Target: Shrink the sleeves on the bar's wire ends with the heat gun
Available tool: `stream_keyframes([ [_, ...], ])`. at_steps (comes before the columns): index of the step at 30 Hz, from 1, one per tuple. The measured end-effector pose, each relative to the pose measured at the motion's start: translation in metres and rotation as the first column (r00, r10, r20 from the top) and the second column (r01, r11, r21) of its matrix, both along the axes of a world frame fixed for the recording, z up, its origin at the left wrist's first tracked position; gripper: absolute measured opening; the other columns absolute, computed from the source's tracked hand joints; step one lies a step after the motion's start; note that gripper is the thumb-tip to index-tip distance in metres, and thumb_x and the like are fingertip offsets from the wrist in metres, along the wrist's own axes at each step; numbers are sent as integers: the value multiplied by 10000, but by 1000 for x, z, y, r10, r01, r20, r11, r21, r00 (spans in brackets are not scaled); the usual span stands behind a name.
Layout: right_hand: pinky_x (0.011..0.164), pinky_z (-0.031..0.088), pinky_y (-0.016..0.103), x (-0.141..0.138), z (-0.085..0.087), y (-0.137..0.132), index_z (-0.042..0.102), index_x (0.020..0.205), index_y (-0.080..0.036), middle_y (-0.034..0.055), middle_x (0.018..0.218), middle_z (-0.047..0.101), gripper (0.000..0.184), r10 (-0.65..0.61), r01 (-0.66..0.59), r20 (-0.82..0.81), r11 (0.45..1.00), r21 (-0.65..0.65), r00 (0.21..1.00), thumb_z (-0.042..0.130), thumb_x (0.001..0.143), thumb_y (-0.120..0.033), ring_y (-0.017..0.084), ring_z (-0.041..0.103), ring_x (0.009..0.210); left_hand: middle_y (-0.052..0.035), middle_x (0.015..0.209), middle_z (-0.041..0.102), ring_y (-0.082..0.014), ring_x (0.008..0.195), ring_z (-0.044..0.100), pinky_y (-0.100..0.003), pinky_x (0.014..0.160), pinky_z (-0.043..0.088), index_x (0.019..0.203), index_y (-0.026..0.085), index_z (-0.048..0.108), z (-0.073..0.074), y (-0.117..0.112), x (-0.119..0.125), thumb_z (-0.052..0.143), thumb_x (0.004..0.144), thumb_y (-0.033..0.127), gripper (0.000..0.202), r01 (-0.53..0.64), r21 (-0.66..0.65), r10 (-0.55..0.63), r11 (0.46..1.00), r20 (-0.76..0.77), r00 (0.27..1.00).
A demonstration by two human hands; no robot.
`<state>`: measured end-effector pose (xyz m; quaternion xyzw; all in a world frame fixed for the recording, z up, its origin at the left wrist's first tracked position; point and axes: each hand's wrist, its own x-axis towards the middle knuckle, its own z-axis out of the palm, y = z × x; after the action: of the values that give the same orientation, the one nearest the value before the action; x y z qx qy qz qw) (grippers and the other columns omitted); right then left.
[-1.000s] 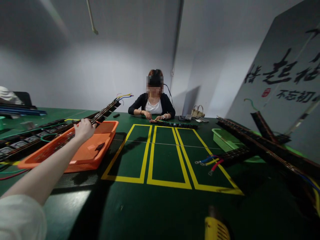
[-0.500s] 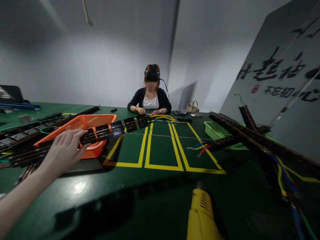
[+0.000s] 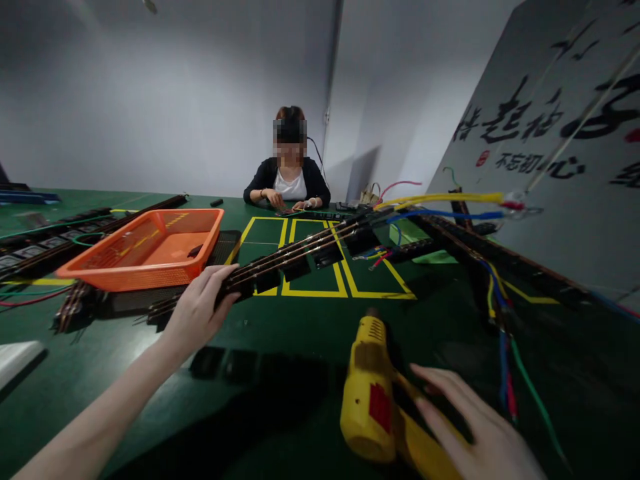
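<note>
My left hand [image 3: 203, 310] is closed around a long dark strip [image 3: 280, 257] with copper-coloured rods and black blocks along it. The strip is raised above the table and slants up to the right. Yellow, blue and red wires [image 3: 440, 200] with metal end lugs stick out of its far end. A yellow heat gun [image 3: 367, 393] lies in front of me, its nozzle facing away. My right hand [image 3: 473, 427] is at the handle on its right side, fingers apart and partly blurred; whether they touch it I cannot tell.
An orange basket [image 3: 137, 283] stands at the left, among more dark strips [image 3: 55, 233]. Further strips [image 3: 500, 253] with loose wires lie across a green basket [image 3: 423, 233] at the right. Yellow tape [image 3: 315, 293] marks the green table. Across it, a person [image 3: 290, 177] handles something small.
The strip has swung to the right, in front of the orange basket, and its wired end now shows. My right hand has come into view beside the heat gun.
</note>
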<state>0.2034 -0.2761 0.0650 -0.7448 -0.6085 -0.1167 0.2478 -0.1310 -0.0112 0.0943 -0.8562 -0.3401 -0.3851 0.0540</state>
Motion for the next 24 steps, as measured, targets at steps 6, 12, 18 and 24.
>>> stream_keyframes([
  [6,715,574,257,-56,-10,15,514,1291,-309,0,1292,566,495,37,-27,53,984,-175,998,389,892,-573,179,641,1019,-76,1164,574,-225,1103,549,-447,1067,375,1296,263,425,-19,-15,2,384,932,321,371,7,-13,-7,1000,-50,999],
  [12,752,577,381,-28,-53,-9,515,1316,-175,99,1180,639,772,-89,118,131,965,-234,987,445,782,-728,278,642,1019,-95,1133,623,-228,1076,581,-486,1107,301,1247,197,489,-45,-2,-24,395,930,345,362,-17,73,34,997,-238,971],
  [18,807,556,376,-22,-69,-21,530,1305,-160,108,1112,670,691,-44,97,290,980,-171,956,455,827,-653,267,652,990,-105,1166,615,-241,1085,584,-494,1092,323,1273,205,476,-70,1,-34,387,932,358,384,-4,38,16,999,-320,947],
  [24,777,570,358,-24,-66,-20,608,1180,-125,92,1072,684,518,-8,84,404,982,-170,915,509,822,-486,248,666,947,-109,1174,582,-252,1093,556,-472,1033,394,1267,196,454,-66,-3,-15,379,939,384,385,-4,-35,-5,999,-246,969],
])
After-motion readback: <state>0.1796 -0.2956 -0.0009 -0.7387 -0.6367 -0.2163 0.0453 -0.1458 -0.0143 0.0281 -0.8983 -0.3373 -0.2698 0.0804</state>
